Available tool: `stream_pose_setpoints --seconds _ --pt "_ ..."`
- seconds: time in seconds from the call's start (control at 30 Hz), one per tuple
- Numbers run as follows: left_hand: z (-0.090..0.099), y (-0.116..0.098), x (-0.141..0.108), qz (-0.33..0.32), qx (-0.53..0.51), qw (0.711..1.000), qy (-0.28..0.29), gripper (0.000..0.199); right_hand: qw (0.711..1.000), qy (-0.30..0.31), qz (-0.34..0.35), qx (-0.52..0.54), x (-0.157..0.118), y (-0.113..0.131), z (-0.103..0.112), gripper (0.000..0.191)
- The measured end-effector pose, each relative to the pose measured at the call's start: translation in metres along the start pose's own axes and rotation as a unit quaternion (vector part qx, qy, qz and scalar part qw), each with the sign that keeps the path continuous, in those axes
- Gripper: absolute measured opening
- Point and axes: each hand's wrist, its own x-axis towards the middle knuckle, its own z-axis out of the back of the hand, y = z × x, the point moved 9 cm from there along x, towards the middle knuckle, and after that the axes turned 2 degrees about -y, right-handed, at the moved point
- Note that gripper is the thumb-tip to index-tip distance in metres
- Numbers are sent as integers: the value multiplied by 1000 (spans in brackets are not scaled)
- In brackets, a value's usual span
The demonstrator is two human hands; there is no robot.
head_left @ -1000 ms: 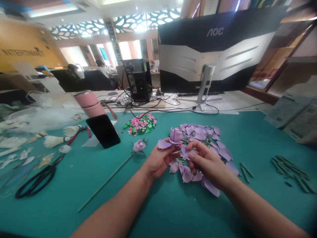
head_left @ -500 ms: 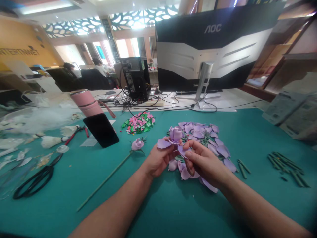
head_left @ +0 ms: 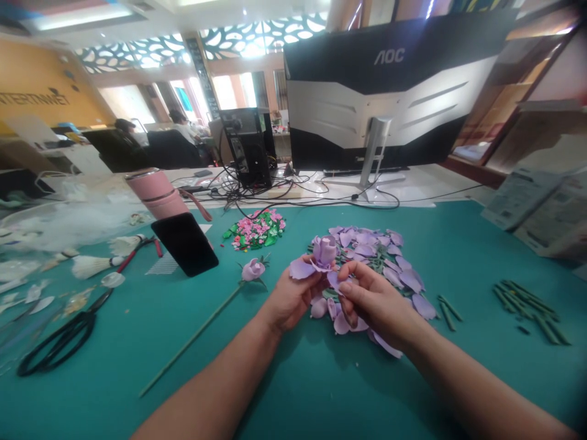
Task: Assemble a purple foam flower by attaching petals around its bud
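Observation:
Between my two hands is a purple toy flower [head_left: 324, 250], its bud upright with petals spread out below. My left hand [head_left: 291, 299] is closed around its base from beneath. With thumb and forefinger, my right hand [head_left: 367, 293] pinches a purple petal [head_left: 333, 280] at the flower's lower right side; whether that petal is joined to the flower I cannot tell. Behind and below the hands spreads a pile of loose purple petals [head_left: 365, 250] mixed with green pieces. A paler purple rose on a long green stem [head_left: 197, 333] lies to the left of my left hand.
Green stem pieces [head_left: 527, 305] lie at right. A heap of pink and green pieces [head_left: 257, 229], a black phone [head_left: 184, 244] leaning by a pink tumbler [head_left: 156, 192], shuttlecocks [head_left: 94, 266] and black-handled scissors [head_left: 59, 345] are farther left. A monitor [head_left: 376, 98] and cables stand behind the mat.
Both hands keep nearly the same hold on the flower and petal. The bud looks slightly more tilted open, and the whole view has shifted a little.

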Motion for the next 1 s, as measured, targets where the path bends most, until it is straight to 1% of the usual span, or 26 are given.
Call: stream_pose_setpoints --seconds 0.2,0.37,0.67,1.0 --pt "2 -2 -1 -3 9 1000 -26 37 1000 3 -2 -3 -1 0 -1 34" --pt "-2 -4 -2 -8 23 1000 -18 34 1000 4 6 3 0 -1 0 33" --pt "-3 -4 -1 -7 21 1000 -9 30 1000 -1 5 7 -1 1 -1 32" --pt "-2 -4 -1 -5 21 1000 -11 35 1000 -8 -3 14 -2 4 -1 32"
